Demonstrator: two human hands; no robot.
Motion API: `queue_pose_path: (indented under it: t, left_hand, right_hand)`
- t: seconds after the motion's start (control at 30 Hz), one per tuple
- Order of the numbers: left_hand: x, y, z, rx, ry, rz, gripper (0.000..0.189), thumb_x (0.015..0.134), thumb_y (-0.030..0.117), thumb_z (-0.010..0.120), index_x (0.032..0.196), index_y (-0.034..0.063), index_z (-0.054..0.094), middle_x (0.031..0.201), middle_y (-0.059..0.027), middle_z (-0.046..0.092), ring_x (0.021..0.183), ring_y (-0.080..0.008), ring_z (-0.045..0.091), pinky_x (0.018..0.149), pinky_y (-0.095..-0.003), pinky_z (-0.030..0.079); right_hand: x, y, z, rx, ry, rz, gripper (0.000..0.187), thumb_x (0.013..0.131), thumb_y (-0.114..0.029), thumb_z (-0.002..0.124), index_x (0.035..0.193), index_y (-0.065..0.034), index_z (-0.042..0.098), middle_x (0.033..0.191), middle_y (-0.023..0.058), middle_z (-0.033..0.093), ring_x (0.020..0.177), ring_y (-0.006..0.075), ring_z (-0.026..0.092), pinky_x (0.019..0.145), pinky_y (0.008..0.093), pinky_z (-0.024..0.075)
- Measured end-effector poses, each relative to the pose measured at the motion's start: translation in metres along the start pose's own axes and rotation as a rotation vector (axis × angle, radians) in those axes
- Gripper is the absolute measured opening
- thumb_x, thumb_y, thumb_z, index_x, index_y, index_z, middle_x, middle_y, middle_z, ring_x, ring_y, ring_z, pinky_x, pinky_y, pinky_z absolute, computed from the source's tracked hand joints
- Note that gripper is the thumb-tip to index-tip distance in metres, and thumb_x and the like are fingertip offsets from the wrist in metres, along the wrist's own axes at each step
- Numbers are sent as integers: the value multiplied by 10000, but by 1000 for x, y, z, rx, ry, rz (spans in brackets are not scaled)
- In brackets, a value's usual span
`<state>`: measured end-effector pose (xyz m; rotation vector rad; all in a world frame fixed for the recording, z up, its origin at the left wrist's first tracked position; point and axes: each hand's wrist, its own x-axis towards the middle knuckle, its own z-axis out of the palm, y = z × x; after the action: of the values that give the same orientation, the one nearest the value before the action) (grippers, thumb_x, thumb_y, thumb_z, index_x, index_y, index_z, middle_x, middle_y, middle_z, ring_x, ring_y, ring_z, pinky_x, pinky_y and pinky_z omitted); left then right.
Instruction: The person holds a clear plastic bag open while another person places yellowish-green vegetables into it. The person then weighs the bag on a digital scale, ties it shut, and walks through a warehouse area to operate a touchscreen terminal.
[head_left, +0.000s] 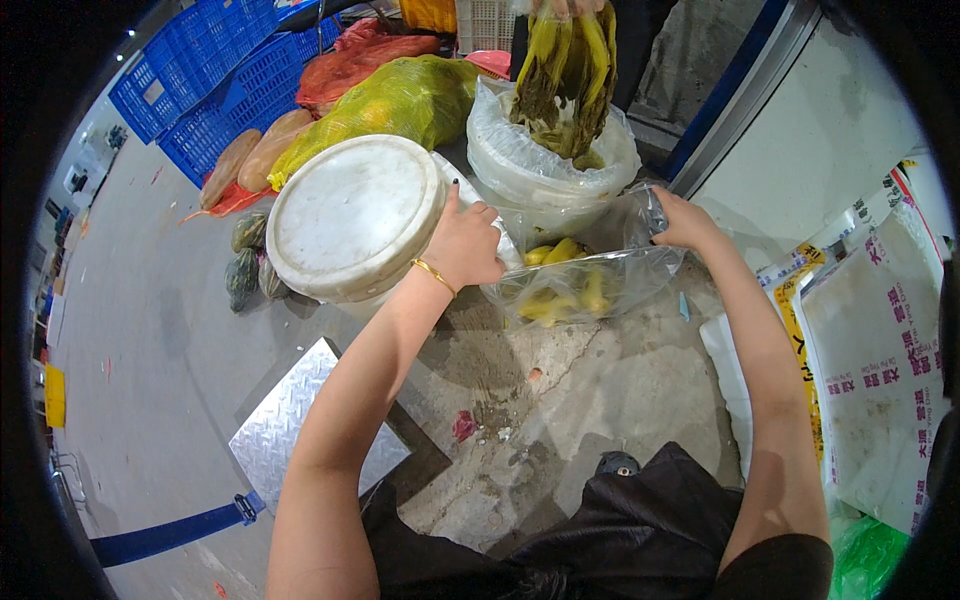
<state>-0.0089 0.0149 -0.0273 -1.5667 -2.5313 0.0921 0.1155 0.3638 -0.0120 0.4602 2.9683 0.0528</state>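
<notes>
My left hand (469, 236) grips the left edge of a clear plastic bag (637, 281), its index finger stretched toward the round white lid (356, 210). The bag's right edge is in my right hand (679, 217), so its mouth is spread between both hands. Yellow-green pickled vegetables (559, 300) lie inside. Just beyond it stands a white tub with a plastic liner (551, 176). Above that tub another person's hand (570, 7) holds up a dripping-looking bunch of leafy pickled greens (566, 75).
A metal platform scale (315, 427) with a blue post (172, 534) is at the lower left. Green squashes (244, 277), a yellow mesh sack (405, 94) and blue crates (225, 82) stand beyond. At right are a foam box (731, 375), printed plastic sheeting (877, 360) and a pale wall panel (810, 135).
</notes>
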Motion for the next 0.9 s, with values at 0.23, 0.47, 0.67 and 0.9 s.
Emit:
queue_pose_path:
  t: [0.23,0.47,0.67,0.9]
  left_hand:
    - [1,-1,-2,0,-31,0,330,687,332,642,834,47,719,1036,-82,598,1102,-223,537,1105,-599,212]
    - [0,-3,-1,-13,0,12,312,676,315,640,802,38,707,964,-92,579,1055,-230,547,1104,-597,220]
    - [-1,-3,1,-36,30,18,299,669,305,644,789,37,703,956,-93,576,1048,-233,548,1105,-596,220]
    - [0,-3,1,-34,20,1,322,651,317,618,787,52,737,994,-95,601,1083,-229,537,1119,-584,187]
  right_hand:
    - [0,-4,-7,11,-65,36,998,608,-255,771,1451,-48,279,1373,177,480,1210,311,516,965,384,465]
    - [1,-4,-7,18,-61,22,989,614,-260,767,1450,-45,282,1393,176,462,1235,308,497,989,379,449]
    - [-1,-6,-11,40,-72,23,986,614,-258,767,1448,-45,285,1395,172,461,1242,301,491,992,374,447]
    - [0,-5,-8,10,-30,9,986,614,-247,770,1448,-45,283,1377,177,477,1227,303,505,985,373,451]
